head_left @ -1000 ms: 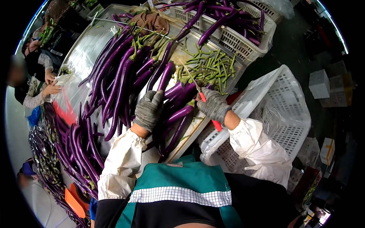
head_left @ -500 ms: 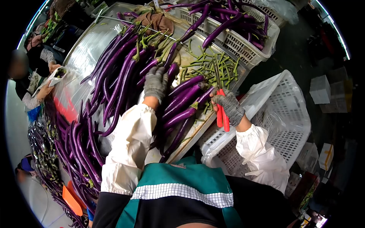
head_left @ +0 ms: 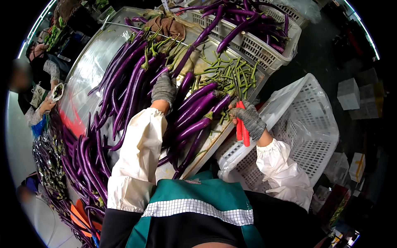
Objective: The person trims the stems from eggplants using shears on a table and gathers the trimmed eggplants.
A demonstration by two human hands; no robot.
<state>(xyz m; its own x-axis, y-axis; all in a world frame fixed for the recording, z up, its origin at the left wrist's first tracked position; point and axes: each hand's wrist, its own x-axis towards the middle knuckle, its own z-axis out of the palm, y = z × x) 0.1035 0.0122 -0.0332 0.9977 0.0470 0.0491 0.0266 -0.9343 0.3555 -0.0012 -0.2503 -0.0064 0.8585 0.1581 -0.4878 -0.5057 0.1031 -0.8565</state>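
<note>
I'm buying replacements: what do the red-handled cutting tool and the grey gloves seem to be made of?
Cutting tool: slim blades, probably metal; smooth, bright-red handles, perhaps plastic.
Gloves: apparently knitted fabric, given their matte, streaky grey surface.

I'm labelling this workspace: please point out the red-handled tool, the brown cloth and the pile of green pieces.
Red-handled tool (head_left: 244,124), head view: on one red handle.
Brown cloth (head_left: 166,27), head view: on its crumpled middle.
Pile of green pieces (head_left: 225,70), head view: near its middle.

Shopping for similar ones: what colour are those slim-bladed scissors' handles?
Slim red handles, best seen in the head view.
</note>
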